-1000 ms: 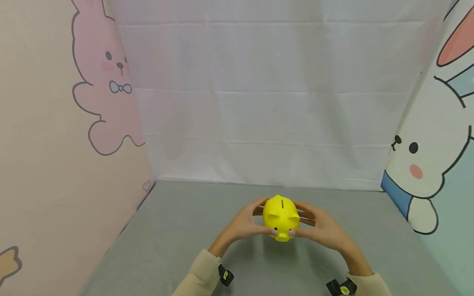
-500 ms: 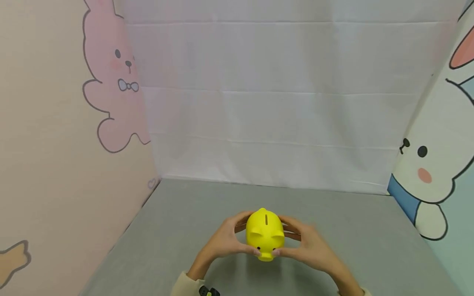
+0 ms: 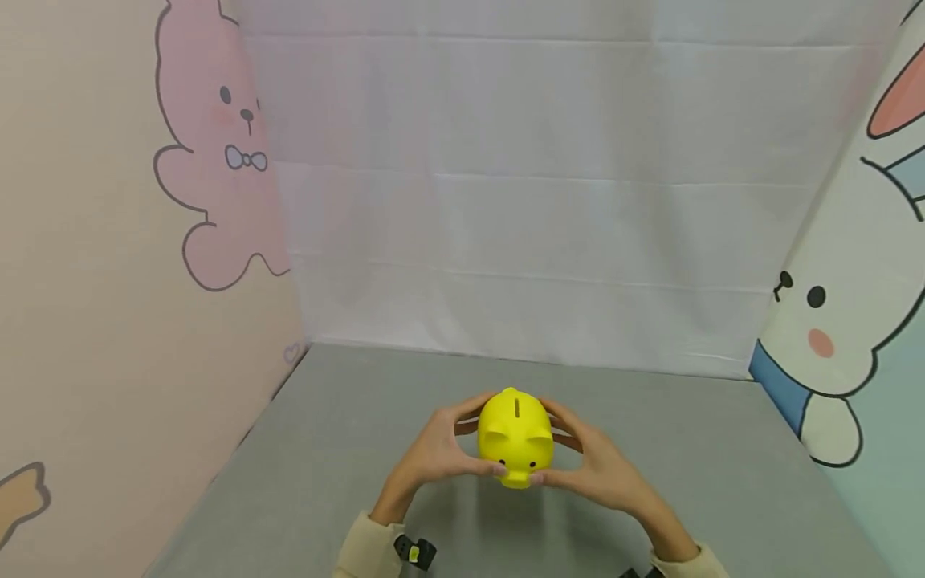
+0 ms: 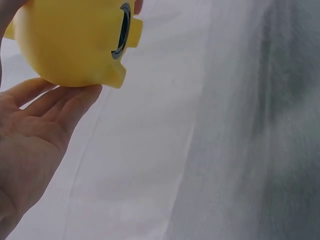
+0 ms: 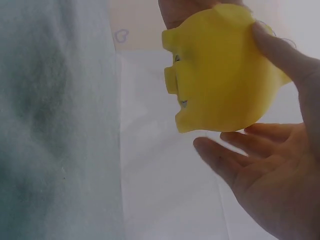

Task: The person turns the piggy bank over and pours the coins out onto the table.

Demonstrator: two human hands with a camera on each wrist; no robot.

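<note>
A yellow piggy bank [image 3: 515, 437] was held between two bare hands above a grey desk [image 3: 347, 449], low in the middle of the head view, at about 6 o'clock. Its snout faced the wearer, and the coin slot on its back ran away from the camera. The left hand [image 3: 436, 451] clasped the bank at its 9 o'clock side, fingers curled round the body with the thumb near the snout. The right hand [image 3: 588, 461] clasped it at its 3 o'clock side in the same way, so both hands were clamped on the bank with the toy between them. In the left wrist view, the underside of the bank, with a dark round plug, showed at 11 o'clock, and the left fingertips [image 4: 75, 97] touched its lower edge. In the right wrist view, the bank sat at 1 o'clock, its face turned to 9 o'clock, with the right thumb [image 5: 285, 52] lying over its side. A creased white cloth [image 3: 535, 201] hung behind the desk. A pink cartoon rabbit [image 3: 217, 160] was printed on the wall at 10 o'clock, and a white cartoon rabbit [image 3: 853, 321] on the wall at 3 o'clock.
</note>
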